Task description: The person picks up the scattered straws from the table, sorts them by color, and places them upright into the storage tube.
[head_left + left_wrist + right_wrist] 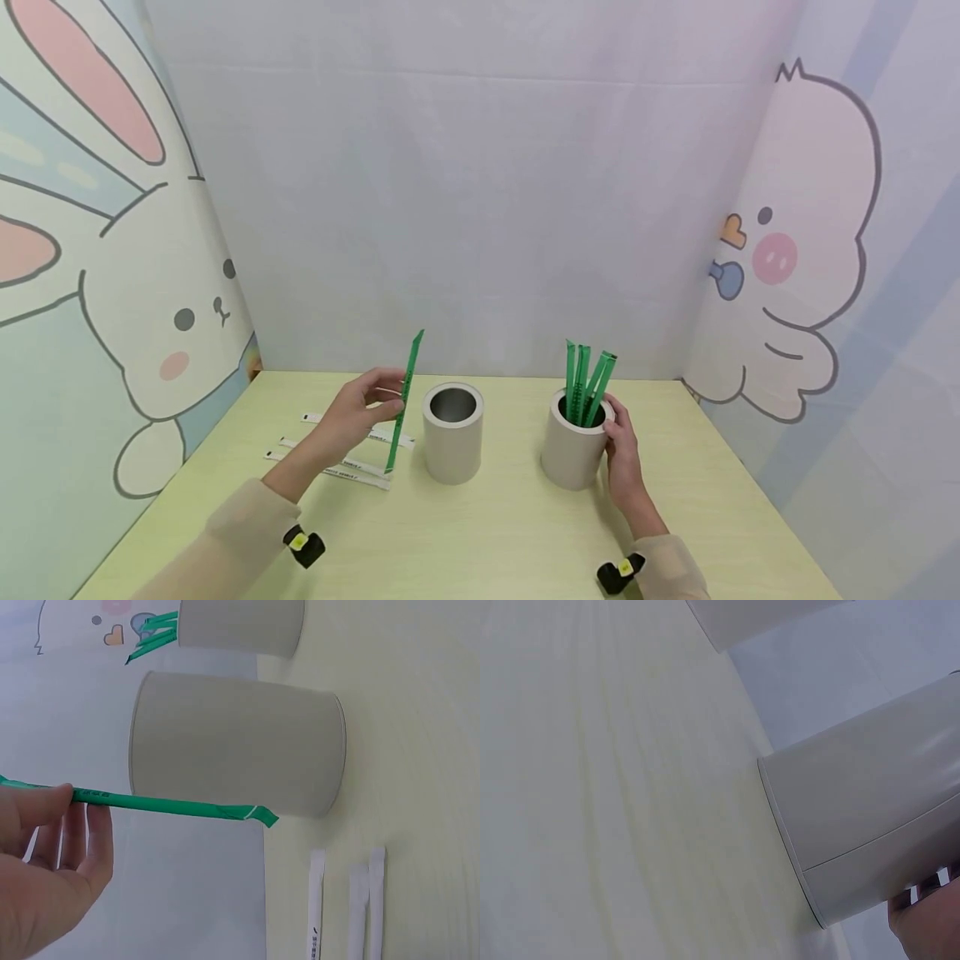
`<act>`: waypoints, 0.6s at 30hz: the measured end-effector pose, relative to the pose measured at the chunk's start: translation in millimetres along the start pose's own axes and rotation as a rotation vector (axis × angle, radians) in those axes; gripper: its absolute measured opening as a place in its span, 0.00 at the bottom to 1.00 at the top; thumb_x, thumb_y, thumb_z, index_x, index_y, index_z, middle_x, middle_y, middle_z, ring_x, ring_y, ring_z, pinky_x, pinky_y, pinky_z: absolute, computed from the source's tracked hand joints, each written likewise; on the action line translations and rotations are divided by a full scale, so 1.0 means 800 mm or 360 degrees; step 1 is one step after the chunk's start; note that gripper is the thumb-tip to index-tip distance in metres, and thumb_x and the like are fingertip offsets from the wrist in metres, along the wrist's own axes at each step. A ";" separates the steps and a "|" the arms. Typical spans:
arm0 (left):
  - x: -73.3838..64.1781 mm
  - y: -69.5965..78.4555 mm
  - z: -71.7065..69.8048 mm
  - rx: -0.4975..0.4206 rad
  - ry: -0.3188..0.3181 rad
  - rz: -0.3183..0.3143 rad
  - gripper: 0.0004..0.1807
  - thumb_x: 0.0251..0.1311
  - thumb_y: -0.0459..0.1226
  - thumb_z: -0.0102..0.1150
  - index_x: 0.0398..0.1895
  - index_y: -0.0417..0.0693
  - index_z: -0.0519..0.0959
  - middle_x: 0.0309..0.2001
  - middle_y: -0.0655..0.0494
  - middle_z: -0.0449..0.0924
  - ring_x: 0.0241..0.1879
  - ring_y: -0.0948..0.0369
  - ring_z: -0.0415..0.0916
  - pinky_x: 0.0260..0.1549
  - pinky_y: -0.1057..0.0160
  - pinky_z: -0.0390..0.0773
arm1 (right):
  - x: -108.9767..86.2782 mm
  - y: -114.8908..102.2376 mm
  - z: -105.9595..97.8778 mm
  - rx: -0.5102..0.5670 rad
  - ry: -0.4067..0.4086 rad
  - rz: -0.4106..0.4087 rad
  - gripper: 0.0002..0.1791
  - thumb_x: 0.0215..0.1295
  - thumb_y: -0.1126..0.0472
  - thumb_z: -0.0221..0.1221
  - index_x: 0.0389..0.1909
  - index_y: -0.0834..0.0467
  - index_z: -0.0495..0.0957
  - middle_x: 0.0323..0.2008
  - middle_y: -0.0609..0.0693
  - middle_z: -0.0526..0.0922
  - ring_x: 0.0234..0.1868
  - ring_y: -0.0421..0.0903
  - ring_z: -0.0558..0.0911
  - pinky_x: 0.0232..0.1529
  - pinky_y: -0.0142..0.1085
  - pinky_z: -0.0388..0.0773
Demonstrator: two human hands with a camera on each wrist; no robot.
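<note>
My left hand (348, 423) pinches a slim green stick packet (412, 362) between thumb and fingers, holding it nearly upright. In the left wrist view the packet's flattened, bent end (259, 815) points away from the fingers. Just right of it stands an off-white cylindrical cup (453, 450), its dark inside showing no sticks. A second, matching cup (570, 454) stands farther right with several green stick packets (582, 383) upright in it. My right hand (624, 462) grips that cup's right side near the rim; part of the fingers is hidden.
Several white stick packets (356, 477) with dark print lie on the pale wooden table (510, 542), below and around the left hand. A plain cloth (480, 208) hangs behind the table. Cartoon-printed cloth stands on both sides.
</note>
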State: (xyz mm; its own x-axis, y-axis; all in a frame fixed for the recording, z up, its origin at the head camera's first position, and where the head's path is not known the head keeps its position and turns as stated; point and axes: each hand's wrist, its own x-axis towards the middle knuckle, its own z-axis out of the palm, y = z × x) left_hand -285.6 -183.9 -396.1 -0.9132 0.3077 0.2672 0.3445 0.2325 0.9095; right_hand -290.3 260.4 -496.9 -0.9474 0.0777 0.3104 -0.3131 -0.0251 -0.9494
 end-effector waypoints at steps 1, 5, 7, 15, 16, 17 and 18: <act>0.001 0.003 0.005 -0.0024 0.0007 0.0004 0.25 0.73 0.28 0.63 0.71 0.41 0.73 0.60 0.38 0.78 0.61 0.45 0.78 0.53 0.60 0.87 | 0.000 0.000 0.000 0.0003 0.0000 -0.0003 0.32 0.81 0.57 0.33 0.82 0.57 0.54 0.82 0.54 0.55 0.78 0.42 0.56 0.81 0.62 0.43; 0.012 0.013 0.027 -0.0116 0.0037 0.0004 0.25 0.73 0.26 0.62 0.71 0.40 0.73 0.60 0.37 0.77 0.60 0.47 0.78 0.53 0.59 0.87 | 0.001 0.001 0.001 -0.0001 0.0009 -0.0002 0.31 0.81 0.56 0.33 0.82 0.56 0.55 0.81 0.55 0.55 0.77 0.42 0.57 0.81 0.62 0.44; 0.018 0.020 0.039 -0.0168 0.0056 0.0011 0.25 0.72 0.26 0.62 0.70 0.40 0.73 0.60 0.37 0.77 0.60 0.48 0.79 0.53 0.58 0.87 | 0.001 0.001 0.001 -0.0005 0.0011 0.0004 0.31 0.81 0.56 0.33 0.82 0.56 0.55 0.81 0.55 0.55 0.77 0.42 0.58 0.81 0.62 0.45; 0.047 0.059 0.083 -0.0256 0.0098 0.0067 0.25 0.73 0.27 0.62 0.71 0.45 0.74 0.60 0.43 0.78 0.60 0.49 0.79 0.55 0.56 0.86 | 0.000 0.000 0.000 0.0008 0.0020 0.0001 0.31 0.81 0.56 0.34 0.81 0.56 0.56 0.80 0.53 0.57 0.76 0.42 0.58 0.81 0.60 0.46; 0.051 0.064 0.089 -0.0266 0.0101 0.0075 0.24 0.73 0.27 0.62 0.70 0.46 0.74 0.60 0.44 0.78 0.60 0.50 0.79 0.56 0.55 0.86 | 0.000 0.000 0.000 0.0006 0.0022 -0.0001 0.31 0.81 0.56 0.34 0.81 0.56 0.57 0.80 0.53 0.57 0.76 0.42 0.59 0.81 0.59 0.47; 0.055 0.067 0.095 -0.0278 0.0104 0.0088 0.24 0.73 0.27 0.62 0.70 0.46 0.74 0.60 0.44 0.78 0.60 0.50 0.79 0.56 0.55 0.86 | 0.000 0.001 0.000 0.0003 0.0023 0.0004 0.31 0.81 0.56 0.34 0.81 0.55 0.57 0.80 0.52 0.57 0.76 0.42 0.59 0.80 0.57 0.48; 0.060 0.071 0.101 -0.0292 0.0110 0.0099 0.24 0.73 0.27 0.62 0.70 0.47 0.74 0.59 0.45 0.78 0.60 0.51 0.79 0.56 0.54 0.86 | 0.000 0.001 0.000 -0.0001 0.0023 0.0008 0.31 0.81 0.55 0.34 0.81 0.55 0.56 0.80 0.52 0.58 0.76 0.41 0.59 0.80 0.56 0.50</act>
State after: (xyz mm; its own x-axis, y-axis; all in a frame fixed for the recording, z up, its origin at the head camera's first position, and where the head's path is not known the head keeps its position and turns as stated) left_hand -292.1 -81.7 -357.4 -0.9063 0.2508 0.3401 0.3610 0.0415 0.9316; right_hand -290.6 260.2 -497.6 -0.9479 0.0921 0.3049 -0.3083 -0.0247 -0.9510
